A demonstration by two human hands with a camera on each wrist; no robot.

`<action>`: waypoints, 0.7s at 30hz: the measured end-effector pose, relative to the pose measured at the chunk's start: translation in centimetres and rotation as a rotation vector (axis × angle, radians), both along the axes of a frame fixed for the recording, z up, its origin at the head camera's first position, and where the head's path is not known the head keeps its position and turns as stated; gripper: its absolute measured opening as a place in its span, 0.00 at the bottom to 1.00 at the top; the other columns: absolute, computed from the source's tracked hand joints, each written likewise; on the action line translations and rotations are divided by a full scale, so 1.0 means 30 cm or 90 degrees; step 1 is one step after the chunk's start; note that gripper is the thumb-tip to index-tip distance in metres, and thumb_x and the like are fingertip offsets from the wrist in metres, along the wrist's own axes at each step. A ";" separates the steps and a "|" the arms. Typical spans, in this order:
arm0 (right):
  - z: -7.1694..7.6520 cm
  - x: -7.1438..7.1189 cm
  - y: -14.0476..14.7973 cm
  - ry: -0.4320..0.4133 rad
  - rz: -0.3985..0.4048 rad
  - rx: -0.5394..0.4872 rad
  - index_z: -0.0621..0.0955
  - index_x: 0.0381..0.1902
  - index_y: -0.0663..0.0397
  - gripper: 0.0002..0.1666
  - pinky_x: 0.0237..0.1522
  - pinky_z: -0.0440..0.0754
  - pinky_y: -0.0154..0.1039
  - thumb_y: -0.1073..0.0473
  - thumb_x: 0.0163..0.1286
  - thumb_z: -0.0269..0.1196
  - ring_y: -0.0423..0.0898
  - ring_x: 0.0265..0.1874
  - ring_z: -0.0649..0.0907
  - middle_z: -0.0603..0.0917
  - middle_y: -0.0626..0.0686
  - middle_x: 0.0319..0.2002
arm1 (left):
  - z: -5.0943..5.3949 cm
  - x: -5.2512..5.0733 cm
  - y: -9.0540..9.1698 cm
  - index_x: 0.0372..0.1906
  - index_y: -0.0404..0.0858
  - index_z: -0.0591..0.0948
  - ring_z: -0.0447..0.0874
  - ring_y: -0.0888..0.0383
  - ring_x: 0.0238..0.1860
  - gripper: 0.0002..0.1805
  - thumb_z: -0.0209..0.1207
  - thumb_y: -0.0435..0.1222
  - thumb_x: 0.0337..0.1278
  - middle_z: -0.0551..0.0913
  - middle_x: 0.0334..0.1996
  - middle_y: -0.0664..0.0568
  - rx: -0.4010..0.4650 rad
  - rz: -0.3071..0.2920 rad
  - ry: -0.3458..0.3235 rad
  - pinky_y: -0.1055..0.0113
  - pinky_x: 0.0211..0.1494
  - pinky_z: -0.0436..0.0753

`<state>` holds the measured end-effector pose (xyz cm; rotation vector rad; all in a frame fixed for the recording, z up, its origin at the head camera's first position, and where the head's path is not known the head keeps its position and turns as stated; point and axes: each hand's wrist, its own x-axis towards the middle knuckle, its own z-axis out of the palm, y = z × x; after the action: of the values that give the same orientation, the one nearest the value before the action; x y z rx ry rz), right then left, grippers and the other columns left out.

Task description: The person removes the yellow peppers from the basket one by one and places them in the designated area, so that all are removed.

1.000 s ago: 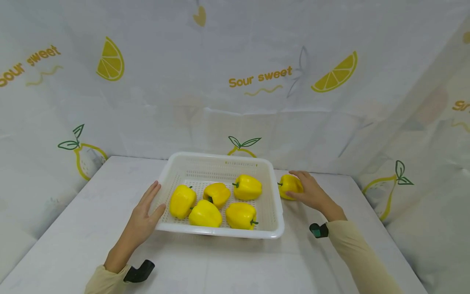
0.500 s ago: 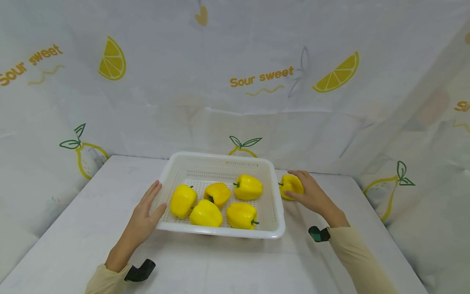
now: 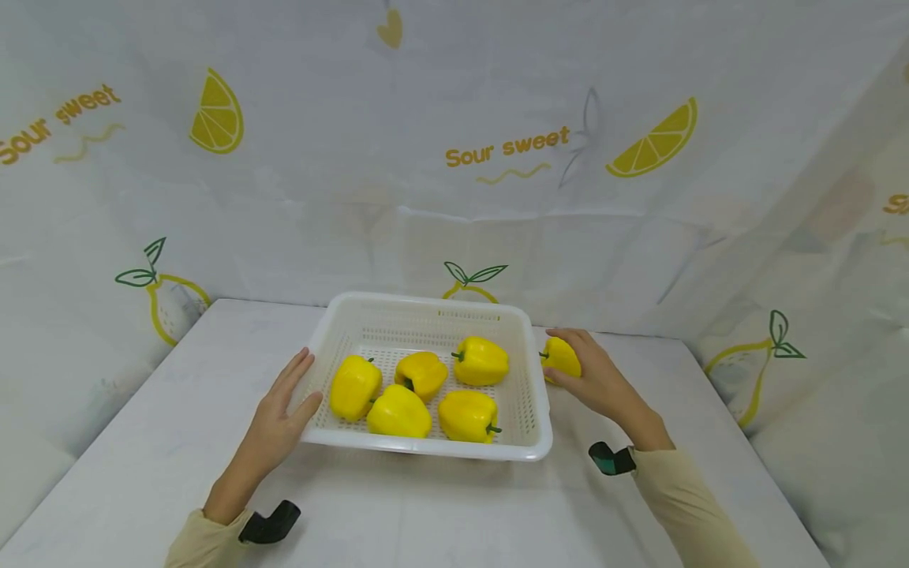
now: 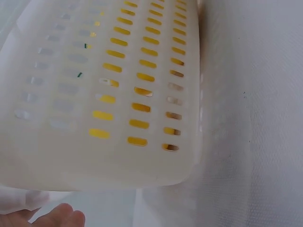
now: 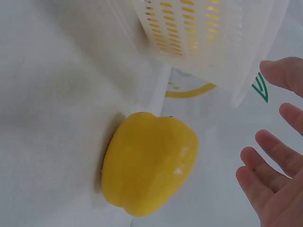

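Observation:
My left hand (image 3: 275, 426) lies along the left rim of a white perforated plastic basket (image 3: 426, 448), fingers extended and thumb apart. Its fingertips peek in at the lower left of the left wrist view, by the basket's rim. Inside the basket are several yellow bell peppers (image 3: 399, 412) with green stems. One more yellow bell pepper (image 3: 564, 356) lies on the table, just right of the basket. Over it hovers my right hand (image 3: 600, 379), partly covering it in the head view. The right wrist view shows a gap between those spread fingers (image 5: 270, 176) and the pepper (image 5: 149, 163).
A white table (image 3: 440, 513) carries everything, and a white lemon-print curtain (image 3: 341, 158) hangs close behind and at both sides. The basket's right wall stands close to the loose pepper.
My right hand has shifted slightly left, so it covers more of the loose bell pepper. The left hand and the basket have stayed put.

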<state>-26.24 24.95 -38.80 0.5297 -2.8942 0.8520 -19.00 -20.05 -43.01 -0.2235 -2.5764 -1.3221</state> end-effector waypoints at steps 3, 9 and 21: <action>0.007 0.011 -0.007 0.000 -0.004 -0.004 0.65 0.72 0.57 0.38 0.65 0.69 0.69 0.56 0.68 0.65 0.66 0.68 0.68 0.64 0.65 0.72 | -0.001 -0.001 -0.008 0.75 0.34 0.60 0.49 0.34 0.78 0.33 0.54 0.37 0.69 0.52 0.79 0.39 0.008 -0.014 -0.011 0.30 0.73 0.54; 0.017 0.030 -0.027 0.010 0.003 -0.012 0.66 0.71 0.56 0.37 0.67 0.67 0.69 0.57 0.68 0.65 0.65 0.70 0.67 0.65 0.64 0.72 | 0.000 0.002 -0.029 0.73 0.33 0.64 0.52 0.33 0.77 0.32 0.56 0.38 0.68 0.55 0.78 0.39 -0.027 -0.051 -0.003 0.29 0.71 0.56; 0.029 0.061 -0.089 0.029 0.042 -0.035 0.66 0.71 0.54 0.40 0.67 0.69 0.67 0.55 0.65 0.68 0.61 0.70 0.67 0.66 0.59 0.71 | -0.020 0.005 -0.037 0.72 0.30 0.64 0.55 0.30 0.74 0.32 0.57 0.33 0.66 0.57 0.77 0.37 -0.061 -0.078 0.054 0.28 0.68 0.59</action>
<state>-24.42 22.27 -37.92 0.6343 -2.8181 0.9123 -18.86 -21.15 -43.61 -0.4524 -2.5931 -1.2016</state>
